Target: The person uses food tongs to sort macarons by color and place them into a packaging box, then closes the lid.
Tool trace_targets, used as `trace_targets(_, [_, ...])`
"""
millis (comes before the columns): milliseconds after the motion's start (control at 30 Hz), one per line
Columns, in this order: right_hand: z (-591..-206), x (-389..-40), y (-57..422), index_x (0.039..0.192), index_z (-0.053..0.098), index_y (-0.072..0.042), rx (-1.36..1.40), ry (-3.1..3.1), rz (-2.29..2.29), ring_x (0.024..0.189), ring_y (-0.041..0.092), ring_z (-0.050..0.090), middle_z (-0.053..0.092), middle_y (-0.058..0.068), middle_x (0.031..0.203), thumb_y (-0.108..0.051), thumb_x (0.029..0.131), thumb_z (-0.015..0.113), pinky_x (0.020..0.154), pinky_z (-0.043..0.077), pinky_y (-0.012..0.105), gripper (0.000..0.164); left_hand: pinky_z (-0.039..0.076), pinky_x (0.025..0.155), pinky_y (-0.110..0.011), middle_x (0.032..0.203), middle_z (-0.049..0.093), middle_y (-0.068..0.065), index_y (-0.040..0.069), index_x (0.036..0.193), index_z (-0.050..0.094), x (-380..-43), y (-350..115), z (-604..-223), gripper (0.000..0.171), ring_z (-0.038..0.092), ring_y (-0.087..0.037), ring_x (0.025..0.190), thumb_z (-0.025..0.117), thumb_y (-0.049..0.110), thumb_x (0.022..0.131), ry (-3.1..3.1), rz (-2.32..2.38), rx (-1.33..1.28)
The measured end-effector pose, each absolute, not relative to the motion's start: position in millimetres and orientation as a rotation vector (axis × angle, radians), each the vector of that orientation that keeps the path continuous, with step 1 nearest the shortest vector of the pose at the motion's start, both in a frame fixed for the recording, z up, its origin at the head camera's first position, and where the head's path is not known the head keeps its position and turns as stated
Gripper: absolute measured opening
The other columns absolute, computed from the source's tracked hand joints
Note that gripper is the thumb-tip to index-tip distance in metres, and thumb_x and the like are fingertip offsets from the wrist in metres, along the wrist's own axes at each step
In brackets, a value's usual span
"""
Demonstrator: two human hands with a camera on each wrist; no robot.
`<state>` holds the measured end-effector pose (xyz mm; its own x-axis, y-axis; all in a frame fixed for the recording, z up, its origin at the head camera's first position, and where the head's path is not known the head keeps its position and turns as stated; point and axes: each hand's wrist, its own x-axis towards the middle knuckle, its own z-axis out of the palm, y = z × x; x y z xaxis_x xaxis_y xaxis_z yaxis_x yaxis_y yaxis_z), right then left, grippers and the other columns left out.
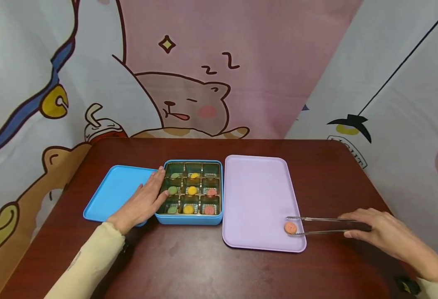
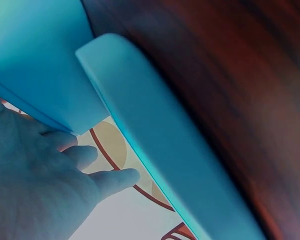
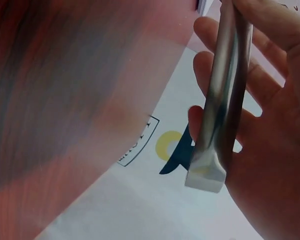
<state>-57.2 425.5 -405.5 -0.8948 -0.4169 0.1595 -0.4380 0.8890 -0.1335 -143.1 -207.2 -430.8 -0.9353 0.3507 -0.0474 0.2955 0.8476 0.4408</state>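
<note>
My right hand holds metal tongs, gripped between thumb and fingers. The tongs' tips stand apart on either side of a round pink piece, near the right edge of the lilac tray. In the right wrist view, the tongs' closed end lies against the palm. My left hand rests with extended fingers against the left side of a blue box. Inside its gold divided insert sit green pieces, yellow pieces and pink pieces, in columns from left to right.
A blue lid lies on the dark wooden table left of the box, partly under my left hand and forearm. The tray lies right beside the box. A cartoon-printed cloth hangs behind the table.
</note>
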Motion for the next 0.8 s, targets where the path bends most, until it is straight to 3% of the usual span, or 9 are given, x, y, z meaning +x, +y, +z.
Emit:
trace_targets(333, [-404.9, -58.2, 418.3, 0.110, 0.078, -0.019, 0.529, -2.991, 0.277, 0.090, 0.031, 0.067, 0.074, 0.004, 0.101, -0.032, 0.075, 0.092, 0.068, 0.055, 0.058, 0.040, 0.016, 0.116, -0.074, 0.173, 0.005, -0.013, 0.003, 0.166, 0.009, -143.2, -205.5, -432.5, 0.074, 0.009, -0.041, 0.158, 0.043, 0.040, 0.111, 2.898, 0.647, 0.512])
trace_targets(800, [-396.1, -62.5, 414.3, 0.113, 0.079, -0.015, 0.526, -3.049, 0.228, 0.088, 0.030, 0.068, 0.072, 0.009, 0.102, -0.038, 0.081, 0.088, 0.063, 0.054, 0.054, 0.041, 0.015, 0.116, -0.075, 0.174, 0.004, -0.013, 0.004, 0.166, 0.008, -143.5, -207.7, -431.4, 0.075, 0.009, -0.042, 0.157, 0.043, 0.040, 0.111, 2.902, 0.649, 0.502])
